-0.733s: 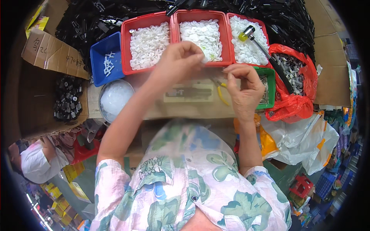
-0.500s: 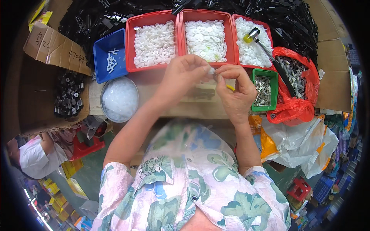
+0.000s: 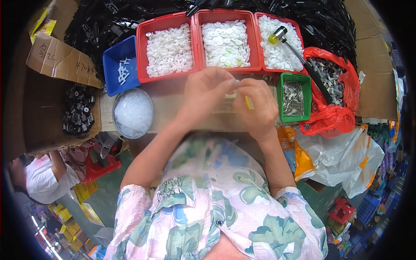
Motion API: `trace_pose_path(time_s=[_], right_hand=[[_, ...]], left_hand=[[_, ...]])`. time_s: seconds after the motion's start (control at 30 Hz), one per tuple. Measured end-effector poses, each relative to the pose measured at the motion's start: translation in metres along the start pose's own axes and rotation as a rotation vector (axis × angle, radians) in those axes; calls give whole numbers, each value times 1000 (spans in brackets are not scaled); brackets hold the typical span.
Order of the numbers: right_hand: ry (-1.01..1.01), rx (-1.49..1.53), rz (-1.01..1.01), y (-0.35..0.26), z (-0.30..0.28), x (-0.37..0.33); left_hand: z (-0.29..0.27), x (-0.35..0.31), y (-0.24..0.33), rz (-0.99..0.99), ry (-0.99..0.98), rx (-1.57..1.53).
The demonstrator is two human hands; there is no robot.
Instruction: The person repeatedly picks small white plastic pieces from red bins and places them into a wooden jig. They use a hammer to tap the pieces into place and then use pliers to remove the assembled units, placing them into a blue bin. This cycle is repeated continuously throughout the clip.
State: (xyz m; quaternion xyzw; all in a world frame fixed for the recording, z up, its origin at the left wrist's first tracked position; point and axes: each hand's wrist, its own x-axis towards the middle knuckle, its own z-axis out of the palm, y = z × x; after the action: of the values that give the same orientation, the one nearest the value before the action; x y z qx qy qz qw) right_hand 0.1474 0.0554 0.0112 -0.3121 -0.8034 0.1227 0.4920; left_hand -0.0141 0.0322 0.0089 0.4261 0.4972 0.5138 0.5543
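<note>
My left hand (image 3: 207, 93) is closed in a pinch on a small white plastic piece (image 3: 236, 84), in front of the middle red bin. Facing it, my right hand (image 3: 258, 105) is also closed, its fingertips meeting the left ones at that piece. A short yellow part (image 3: 248, 102) of something shows between the right fingers; the rest is hidden by the hand. Just beyond my hands stand red bins (image 3: 197, 54) filled with small white plastic parts. To the right of my right hand is a green bin (image 3: 283, 112) of thin metal pins.
A hammer (image 3: 318, 81) rests across the right red bin and a red plastic bag (image 3: 329, 125) of small parts. At left are a blue bin (image 3: 113, 71), a round bowl (image 3: 133, 113) and a carton of black parts (image 3: 78, 108). Black parts (image 3: 320, 30) are heaped behind.
Both hands stay together at the small white piece; the right hand has shifted left and turned, and the yellow part now points more steeply. The whole view has shifted slightly.
</note>
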Motion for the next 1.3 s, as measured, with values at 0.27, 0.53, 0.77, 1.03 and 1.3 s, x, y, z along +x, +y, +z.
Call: trace_pose_path(time_s=[0.27,0.53,0.77,1.03,1.3], right_hand=[[-16,65,117,-1,0,-7],[-103,278,304,-1,-7,-9],[-162,251,308,-8,-4,-15],[-270,203,205,-5,11,-25],[-393,49,134,-1,26,-26]], left_hand=[[1,-15,0,217,84,260],[-2,-26,-4,314,64,237],[-13,-34,-9,314,39,338],[-27,-46,-21,533,144,737],[-46,-67,-41,765,38,1240]])
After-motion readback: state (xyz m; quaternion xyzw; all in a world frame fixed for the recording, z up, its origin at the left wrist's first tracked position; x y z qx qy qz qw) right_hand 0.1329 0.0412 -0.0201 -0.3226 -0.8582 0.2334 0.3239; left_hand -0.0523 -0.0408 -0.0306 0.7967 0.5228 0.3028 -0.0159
